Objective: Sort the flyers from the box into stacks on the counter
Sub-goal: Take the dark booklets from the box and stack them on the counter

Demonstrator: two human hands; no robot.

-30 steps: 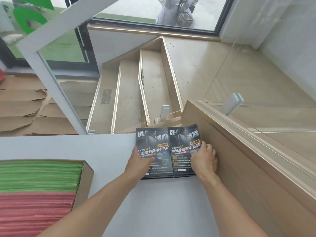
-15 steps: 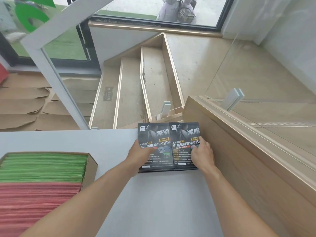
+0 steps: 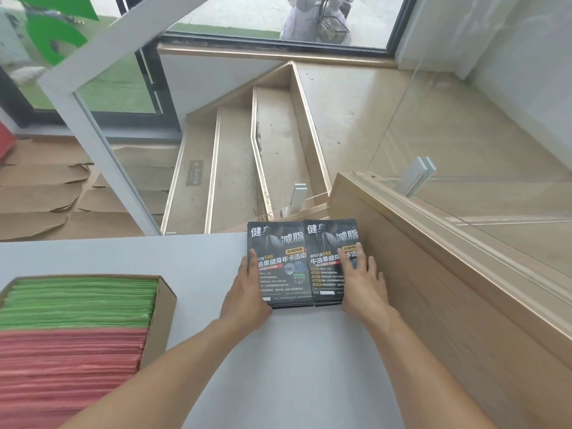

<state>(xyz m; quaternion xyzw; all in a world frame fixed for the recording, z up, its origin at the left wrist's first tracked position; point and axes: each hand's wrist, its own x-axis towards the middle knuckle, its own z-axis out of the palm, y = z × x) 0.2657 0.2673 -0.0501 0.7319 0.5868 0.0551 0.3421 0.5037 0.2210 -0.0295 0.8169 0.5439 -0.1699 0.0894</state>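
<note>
Two flat hands, left (image 3: 247,292) and right (image 3: 362,283), press flyer stacks (image 3: 286,243) against the wooden ledge (image 3: 433,274).

1. A shopfront or gym reception is suggested by the grey counter (image 3: 130,255) and the glass entrance door (image 3: 117,85) onto the street.
2. Fitness-promo flyers (image 3: 280,243) are stacked on it.
3. Unfinished fit-out is hinted at by cardboard sheets (image 3: 43,193) laid over the floor beside the steps (image 3: 235,162).
</note>
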